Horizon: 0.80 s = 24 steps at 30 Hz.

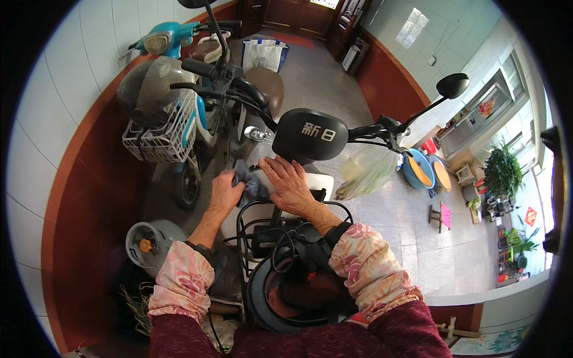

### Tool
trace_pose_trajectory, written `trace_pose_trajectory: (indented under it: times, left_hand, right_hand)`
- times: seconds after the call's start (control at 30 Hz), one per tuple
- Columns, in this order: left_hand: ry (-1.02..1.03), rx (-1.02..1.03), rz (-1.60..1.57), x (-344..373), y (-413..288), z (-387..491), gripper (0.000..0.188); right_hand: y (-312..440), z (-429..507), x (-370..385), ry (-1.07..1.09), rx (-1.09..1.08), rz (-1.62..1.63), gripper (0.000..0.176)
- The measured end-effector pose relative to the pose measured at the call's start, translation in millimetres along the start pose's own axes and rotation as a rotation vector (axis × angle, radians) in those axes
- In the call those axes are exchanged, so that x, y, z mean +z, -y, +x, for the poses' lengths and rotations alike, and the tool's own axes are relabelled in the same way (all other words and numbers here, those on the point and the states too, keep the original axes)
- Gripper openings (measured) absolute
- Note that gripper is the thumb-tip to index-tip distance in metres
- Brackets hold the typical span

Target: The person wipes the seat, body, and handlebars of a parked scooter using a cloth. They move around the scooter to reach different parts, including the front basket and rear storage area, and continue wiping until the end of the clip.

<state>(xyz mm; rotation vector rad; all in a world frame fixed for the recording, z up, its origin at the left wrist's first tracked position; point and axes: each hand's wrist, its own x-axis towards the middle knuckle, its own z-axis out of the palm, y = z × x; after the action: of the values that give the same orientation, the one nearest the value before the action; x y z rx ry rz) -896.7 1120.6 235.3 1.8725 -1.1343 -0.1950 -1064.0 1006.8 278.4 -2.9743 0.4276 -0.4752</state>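
Note:
An electric scooter stands before me, with its black handlebar cover (310,135) facing me and a black wire front basket (241,223) nearest my body. My left hand (227,190) grips a grey-blue cloth (247,181) against the scooter's pale front panel. Beside it, my right hand (288,185) lies palm down on the panel below the handlebar cover, fingers extended; nothing shows in it. A black helmet (264,291) and dark cables sit in the basket under my forearms. From the handlebar's right side hangs a clear plastic bag (369,172) with green vegetables.
At left stand a blue scooter (156,40) with a white wire basket (156,143) and a grey gas cylinder (165,232). A tote bag (264,56) is beyond. Blue basins (409,172) and a pink-topped stool (445,215) stand at right.

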Motion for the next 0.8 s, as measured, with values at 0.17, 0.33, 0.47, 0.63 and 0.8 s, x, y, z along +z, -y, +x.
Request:
trace_pose_trajectory:
  times: [0.17,0.33,0.47,0.63,0.8]
  left_hand:
    - [0.198,-0.299,0.024,-28.1,22.4,-33.4,0.037]
    - [0.08,-0.358,-0.302,-60.5,-6.6,-29.7,0.027]
    - [0.085,-0.315,-0.755,-93.3,-56.1,-30.2,0.024]
    - [0.34,-0.271,-0.711,-141.6,-112.3,-37.1,0.036]
    - [0.505,-0.365,-0.49,-191.4,-172.1,-40.9,0.035]
  right_hand:
    - [-2.8,-0.5,4.2,0.034,-0.02,-0.08,0.075]
    - [-5.4,-0.7,7.6,0.059,-0.011,-0.049,0.072]
    - [-7.0,6.7,0.3,0.234,0.059,0.019,0.069]
    - [-12.8,7.4,-23.3,0.381,0.063,0.332,0.063]
    - [6.4,-31.1,-47.4,0.258,0.089,0.824,0.047]
